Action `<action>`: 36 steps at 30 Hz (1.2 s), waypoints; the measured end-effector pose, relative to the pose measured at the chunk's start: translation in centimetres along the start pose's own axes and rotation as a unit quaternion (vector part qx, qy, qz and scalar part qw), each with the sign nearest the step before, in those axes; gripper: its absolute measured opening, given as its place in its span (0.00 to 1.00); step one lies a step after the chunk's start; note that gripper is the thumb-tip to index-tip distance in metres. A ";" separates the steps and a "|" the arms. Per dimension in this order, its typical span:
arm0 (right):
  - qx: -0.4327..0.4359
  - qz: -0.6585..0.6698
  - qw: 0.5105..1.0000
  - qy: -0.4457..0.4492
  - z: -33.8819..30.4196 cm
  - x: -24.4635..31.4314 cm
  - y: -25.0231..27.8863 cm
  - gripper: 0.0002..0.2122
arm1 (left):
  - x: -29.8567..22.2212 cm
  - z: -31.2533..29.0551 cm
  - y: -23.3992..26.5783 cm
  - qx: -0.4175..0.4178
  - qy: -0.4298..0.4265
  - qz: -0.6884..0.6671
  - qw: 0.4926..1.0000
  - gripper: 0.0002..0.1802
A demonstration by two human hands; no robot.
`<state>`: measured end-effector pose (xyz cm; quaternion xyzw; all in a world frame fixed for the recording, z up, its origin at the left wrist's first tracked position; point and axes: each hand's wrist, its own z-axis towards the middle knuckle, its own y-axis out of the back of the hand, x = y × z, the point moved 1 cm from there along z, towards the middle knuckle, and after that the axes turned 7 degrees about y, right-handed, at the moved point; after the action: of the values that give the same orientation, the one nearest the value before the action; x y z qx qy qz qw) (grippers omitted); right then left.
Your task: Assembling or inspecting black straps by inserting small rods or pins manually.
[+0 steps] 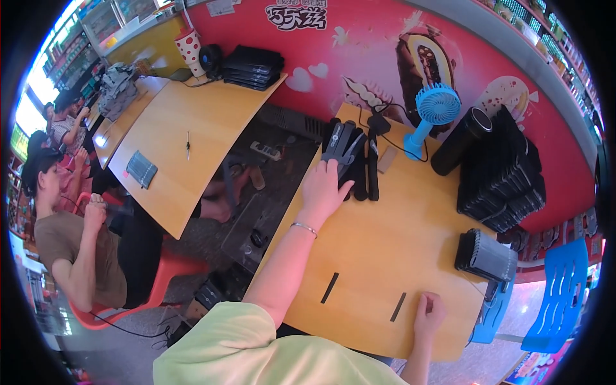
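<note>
My left hand reaches to the far left of the table, thumb apart from the fingers. Its fingertips touch the near end of a grey-and-black strap-like piece on a pile of long black pieces. No grip on it shows. Close to the front edge my right hand rests on the table with its fingers curled in. What they hold, if anything, is hidden. Two short black strips lie apart on the tabletop in front of me, the right one just left of my right hand.
On my table stand a blue fan, a black cylinder, a tall black stack and a smaller bundle. A blue chair is at right. Left, a person sits by another table.
</note>
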<state>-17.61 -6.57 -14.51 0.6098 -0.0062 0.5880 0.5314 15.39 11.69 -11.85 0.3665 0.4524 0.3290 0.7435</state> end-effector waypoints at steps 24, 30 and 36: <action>-0.007 -0.036 0.999 -0.002 0.2 0.3 -0.5 0.02 | 0.1 1.3 0.3 0.030 0.033 -0.070 0.997 0.22; -0.011 -0.039 0.999 0.012 0.2 0.2 -0.6 0.02 | 0.1 1.2 0.5 0.026 0.023 -0.070 0.997 0.22; -0.019 -0.062 0.998 0.027 0.0 -0.4 -0.8 0.01 | 0.2 1.3 0.5 0.024 0.027 -0.084 0.996 0.22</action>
<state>-17.25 -6.44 -15.30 0.5826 0.0351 0.5704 0.5779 16.55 11.84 -11.09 0.3366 0.5089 0.2641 0.7469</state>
